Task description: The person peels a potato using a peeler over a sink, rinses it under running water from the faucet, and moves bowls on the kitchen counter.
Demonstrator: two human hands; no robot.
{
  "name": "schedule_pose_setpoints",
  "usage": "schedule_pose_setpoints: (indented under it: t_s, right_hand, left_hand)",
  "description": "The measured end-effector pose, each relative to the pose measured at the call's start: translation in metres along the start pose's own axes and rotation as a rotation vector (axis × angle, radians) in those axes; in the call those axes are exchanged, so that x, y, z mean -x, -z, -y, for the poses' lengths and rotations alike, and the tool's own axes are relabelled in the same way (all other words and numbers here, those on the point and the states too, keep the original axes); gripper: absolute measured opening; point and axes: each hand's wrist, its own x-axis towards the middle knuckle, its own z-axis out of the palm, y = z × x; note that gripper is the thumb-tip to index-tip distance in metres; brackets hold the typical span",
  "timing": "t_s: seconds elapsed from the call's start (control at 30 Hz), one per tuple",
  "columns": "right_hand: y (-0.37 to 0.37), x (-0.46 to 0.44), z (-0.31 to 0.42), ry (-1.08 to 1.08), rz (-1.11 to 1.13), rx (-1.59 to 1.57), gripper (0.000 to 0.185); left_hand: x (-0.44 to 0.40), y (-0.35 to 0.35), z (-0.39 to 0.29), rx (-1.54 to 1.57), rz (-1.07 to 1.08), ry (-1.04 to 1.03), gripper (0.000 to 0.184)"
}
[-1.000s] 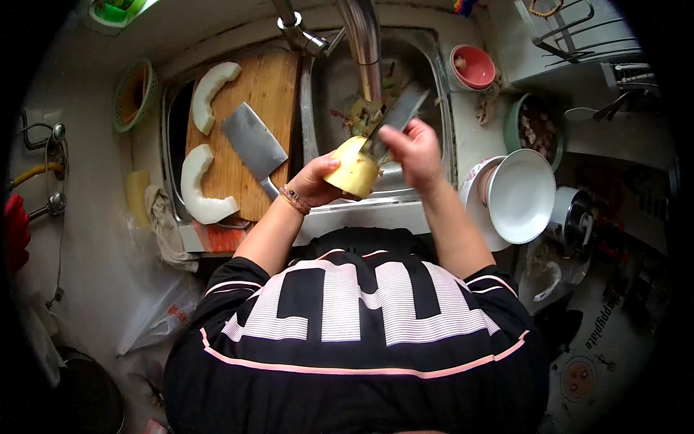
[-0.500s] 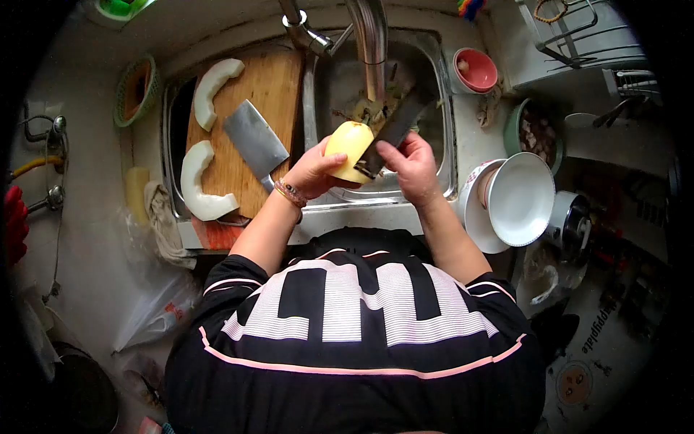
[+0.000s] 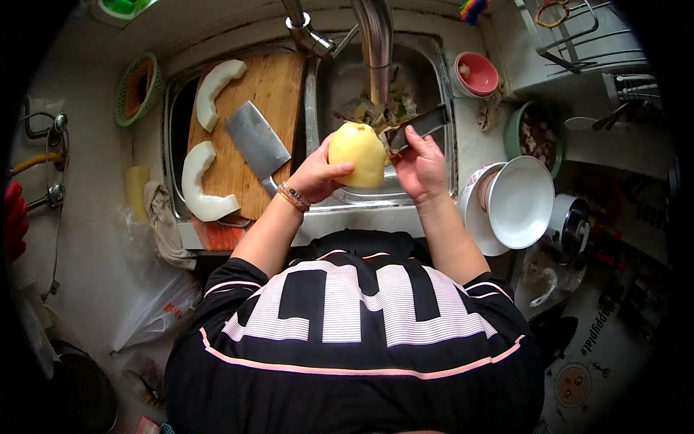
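Observation:
My left hand (image 3: 324,173) is wrapped round a large peeled yellow potato (image 3: 359,155), with the thumb across its near side. Just right of it, my right hand (image 3: 421,163) grips a dark, flat, broad-bladed knife (image 3: 426,124), which points up and to the right; part of it is hidden by the fingers. Knife and potato appear slightly apart. Both hands are over the front of the steel sink (image 3: 340,72), below the faucet (image 3: 376,50). Peelings (image 3: 397,106) lie in the sink behind the potato.
Left of the sink bowl, a wooden cutting board (image 3: 278,79) carries a cleaver (image 3: 256,137) and two curved pale melon pieces (image 3: 208,181). To the right stand a pink bowl (image 3: 477,72), a green bowl of meat (image 3: 535,137) and stacked white bowls (image 3: 520,202).
My right hand has moved the knife away from the potato and tilted it flatter to the right. The potato is turned more upright and sits slightly further right.

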Motion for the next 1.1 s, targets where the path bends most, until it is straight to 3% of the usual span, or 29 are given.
schedule_pose_setpoints:
  t_s: [0.2, 0.4, 0.5, 0.6, 0.67, 0.8, 0.93, 1.1]
  right_hand:
    - [-0.004, -0.003, -0.014, -0.053, 0.055, -0.138, 0.026]
    - [-0.033, 0.013, -0.002, 0.064, 0.104, -0.022, 0.016]
    - [-0.022, 0.013, -0.005, 0.309, 0.215, 0.581, 0.014]
    - [-0.004, -0.018, 0.005, 0.397, -0.084, 0.608, 0.010]
    - [-0.001, -0.022, 0.010, 0.393, -0.133, 0.412, 0.010]
    - [-0.027, 0.001, 0.006, 0.291, 0.143, 0.521, 0.012]
    - [-0.006, -0.029, 0.012, 0.304, -0.037, 0.407, 0.014]
    - [-0.027, -0.014, -0.004, 0.226, 0.182, 0.470, 0.011]
  left_hand:
    - [0.001, -0.012, -0.002, -0.301, -0.015, -0.092, 0.077]
    - [-0.002, -0.018, 0.001, -0.636, -0.088, -0.139, 0.075]
    - [-0.004, -0.013, 0.009, -0.737, -0.134, -0.219, 0.074]
    - [-0.001, -0.009, 0.005, -0.717, -0.011, -0.118, 0.078]
    - [0.003, -0.019, 0.003, -0.709, -0.031, -0.172, 0.076]
    - [-0.005, -0.013, 0.000, -0.743, -0.148, -0.182, 0.076]
    - [0.000, -0.013, 0.000, -0.760, -0.101, -0.227, 0.073]
    - [-0.006, -0.013, -0.006, -0.971, -0.156, -0.292, 0.071]
